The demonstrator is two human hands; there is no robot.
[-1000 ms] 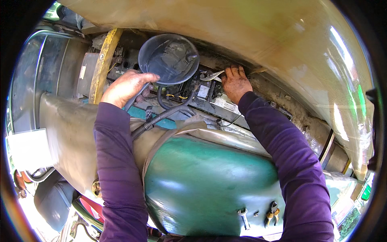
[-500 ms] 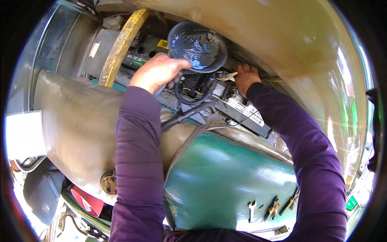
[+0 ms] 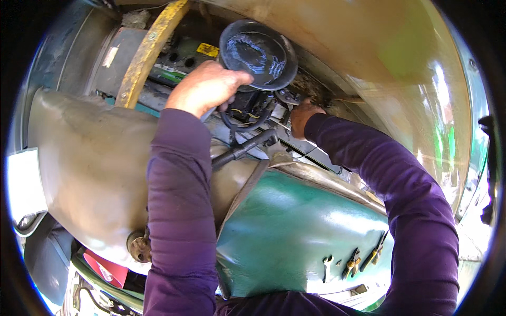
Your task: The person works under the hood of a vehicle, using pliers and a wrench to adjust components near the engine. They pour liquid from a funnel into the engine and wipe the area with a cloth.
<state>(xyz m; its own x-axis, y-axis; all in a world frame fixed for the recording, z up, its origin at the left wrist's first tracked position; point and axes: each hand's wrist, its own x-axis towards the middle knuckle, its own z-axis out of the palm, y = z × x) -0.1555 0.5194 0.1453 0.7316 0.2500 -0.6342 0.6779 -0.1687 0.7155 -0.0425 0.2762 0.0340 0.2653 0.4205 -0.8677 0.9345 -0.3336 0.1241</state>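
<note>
Head view. The left hand [image 3: 203, 87], which a second earlier lay open on the engine parts, had shifted toward the round dark air-cleaner bowl [image 3: 258, 52], its fingers curled narrowly at the bowl's lower rim above a black hose [image 3: 245, 150]. The right hand [image 3: 301, 117] had moved deeper beneath the bowl; whether its fingers gripped anything could not be told. Both arms reached over the green cowling [image 3: 295, 231], where a spanner [image 3: 327, 266] lay.

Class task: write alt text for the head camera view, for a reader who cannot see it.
Two hands in purple sleeves reach into an open engine bay: the left hand rests on black hoses beside a round black cover, the right hand works deeper in. Small tools lie on the green panel below.
</note>
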